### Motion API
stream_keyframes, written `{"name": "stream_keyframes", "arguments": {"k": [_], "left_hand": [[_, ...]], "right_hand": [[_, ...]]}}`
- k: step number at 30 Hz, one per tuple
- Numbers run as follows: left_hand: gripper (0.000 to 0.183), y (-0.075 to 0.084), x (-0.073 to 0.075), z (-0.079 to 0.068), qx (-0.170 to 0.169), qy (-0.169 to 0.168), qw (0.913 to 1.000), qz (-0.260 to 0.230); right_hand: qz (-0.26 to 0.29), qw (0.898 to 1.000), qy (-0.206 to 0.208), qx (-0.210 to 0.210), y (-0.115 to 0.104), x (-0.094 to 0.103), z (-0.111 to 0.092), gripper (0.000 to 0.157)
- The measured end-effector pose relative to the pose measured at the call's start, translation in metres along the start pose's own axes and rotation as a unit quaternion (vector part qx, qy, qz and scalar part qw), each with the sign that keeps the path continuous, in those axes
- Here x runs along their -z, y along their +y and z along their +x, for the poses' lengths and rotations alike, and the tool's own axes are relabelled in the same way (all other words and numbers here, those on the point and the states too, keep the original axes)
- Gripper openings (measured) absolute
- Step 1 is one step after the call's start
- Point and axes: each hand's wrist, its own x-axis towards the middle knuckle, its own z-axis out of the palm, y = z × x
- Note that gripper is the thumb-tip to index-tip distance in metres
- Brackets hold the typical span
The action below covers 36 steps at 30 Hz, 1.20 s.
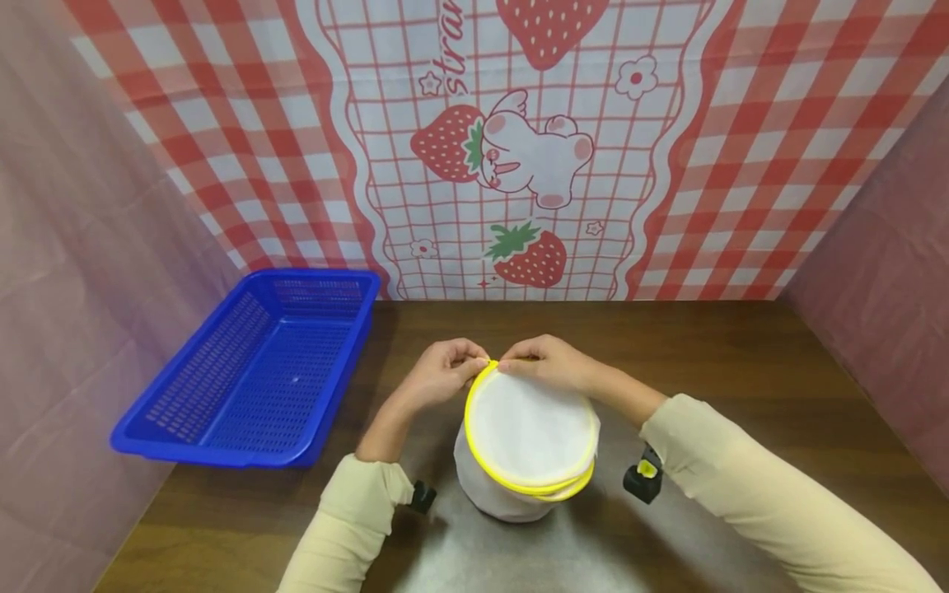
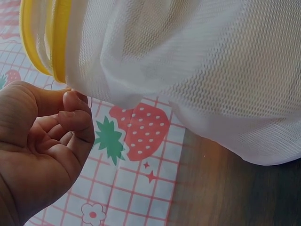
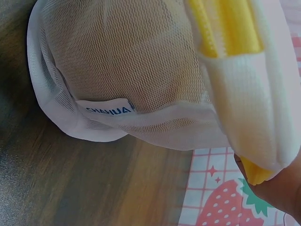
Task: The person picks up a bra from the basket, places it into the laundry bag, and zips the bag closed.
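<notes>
A round white mesh laundry bag (image 1: 532,428) with a yellow zipper (image 1: 482,449) around its top stands on the table, its lid lying over the opening. At the far edge of the rim, my left hand (image 1: 437,375) pinches the bag by the zipper with thumb and forefinger. In the left wrist view that hand (image 2: 51,136) has its other fingers curled below the mesh. Right beside it, my right hand (image 1: 552,364) pinches the rim. The right wrist view shows a fabric label (image 3: 107,108) on the bag's side and only part of the right hand (image 3: 280,193).
A blue plastic basket (image 1: 326,420) with perforated sides stands at the left of the brown wooden table (image 1: 712,354). Behind the table hangs a red and white checked cloth (image 1: 778,107) with strawberry prints. Pink cloth (image 1: 67,247) hangs at the sides.
</notes>
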Motion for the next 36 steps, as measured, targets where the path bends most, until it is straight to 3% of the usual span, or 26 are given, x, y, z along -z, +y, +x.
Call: {"name": "stream_keyframes", "arguments": {"k": [36], "left_hand": [[0.017,-0.0008,0.0041,-0.0018,-0.008,-0.018,0.9998,-0.011]], "right_hand": [[0.003,1.000,0.007,-0.026,0.0005,0.0008,-0.0012,0.028]]}}
